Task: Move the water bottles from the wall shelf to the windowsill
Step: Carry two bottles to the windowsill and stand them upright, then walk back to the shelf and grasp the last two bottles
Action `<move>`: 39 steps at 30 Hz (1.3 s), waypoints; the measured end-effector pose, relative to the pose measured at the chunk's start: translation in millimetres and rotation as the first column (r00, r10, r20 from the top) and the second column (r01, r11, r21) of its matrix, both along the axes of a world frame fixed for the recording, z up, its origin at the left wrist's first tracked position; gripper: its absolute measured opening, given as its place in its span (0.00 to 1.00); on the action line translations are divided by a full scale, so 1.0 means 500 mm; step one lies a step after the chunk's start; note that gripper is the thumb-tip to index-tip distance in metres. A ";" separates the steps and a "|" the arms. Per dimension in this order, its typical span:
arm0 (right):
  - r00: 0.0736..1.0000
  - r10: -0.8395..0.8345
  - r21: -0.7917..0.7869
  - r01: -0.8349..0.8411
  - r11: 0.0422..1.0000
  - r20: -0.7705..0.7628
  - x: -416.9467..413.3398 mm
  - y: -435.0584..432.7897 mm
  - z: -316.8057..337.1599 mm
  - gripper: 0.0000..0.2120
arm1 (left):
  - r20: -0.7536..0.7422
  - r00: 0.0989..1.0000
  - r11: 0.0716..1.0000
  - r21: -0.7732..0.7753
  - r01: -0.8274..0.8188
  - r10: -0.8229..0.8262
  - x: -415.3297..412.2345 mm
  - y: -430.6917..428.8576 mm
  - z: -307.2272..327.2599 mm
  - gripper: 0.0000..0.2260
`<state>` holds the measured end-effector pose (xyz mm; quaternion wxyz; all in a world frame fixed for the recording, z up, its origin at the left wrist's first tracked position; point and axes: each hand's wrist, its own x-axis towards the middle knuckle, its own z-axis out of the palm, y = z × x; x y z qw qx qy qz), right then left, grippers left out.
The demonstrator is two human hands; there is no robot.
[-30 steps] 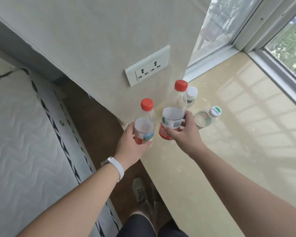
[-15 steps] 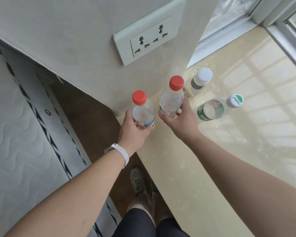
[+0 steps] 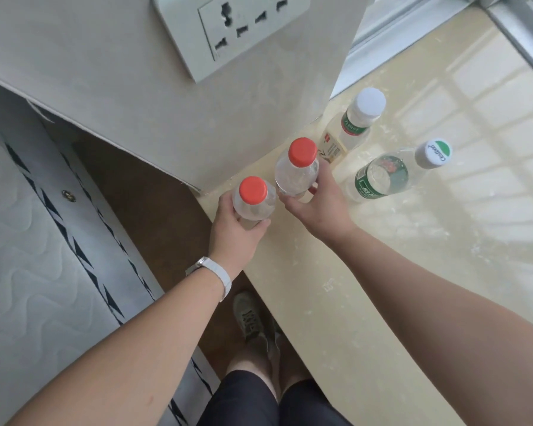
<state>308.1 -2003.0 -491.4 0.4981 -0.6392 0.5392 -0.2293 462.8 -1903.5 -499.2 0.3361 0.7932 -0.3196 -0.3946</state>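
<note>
At the corner of the windowsill point(image 3: 413, 272), beside the wall, both my hands hold bottles. My left hand point(image 3: 237, 229) has its fingers curled round the left red-capped bottle point(image 3: 253, 198). My right hand point(image 3: 323, 204) grips the right red-capped bottle point(image 3: 299, 167) low on its body. Compared with half a second ago, both bottles sit lower and nearer the sill's edge, and I now see their caps almost from above. The wall socket point(image 3: 237, 29) has moved to the top edge of view. I cannot tell whether either base touches the sill.

Both held bottles are clear plastic, round, with smooth red screw caps. The white-capped bottle point(image 3: 359, 121) with a green neck band stands near the wall corner. The green-labelled bottle point(image 3: 382, 176) stands just to its right, with a grey cap bearing a green mark. Both rest on the sill, just beyond my right hand.

The sill is glossy pale-yellow stone, faintly mottled, reflecting the window grid. The wall point(image 3: 105, 72) is matt beige. The socket plate is pale grey plastic. A quilted white mattress point(image 3: 28, 272) lies at left. A white wristband point(image 3: 220, 276) circles my left wrist.
</note>
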 end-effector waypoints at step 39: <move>0.672 0.132 -0.283 -0.471 0.836 -0.729 -0.298 0.250 0.560 0.30 | 0.777 0.328 0.628 0.109 0.770 -0.537 -0.106 0.186 0.574 0.24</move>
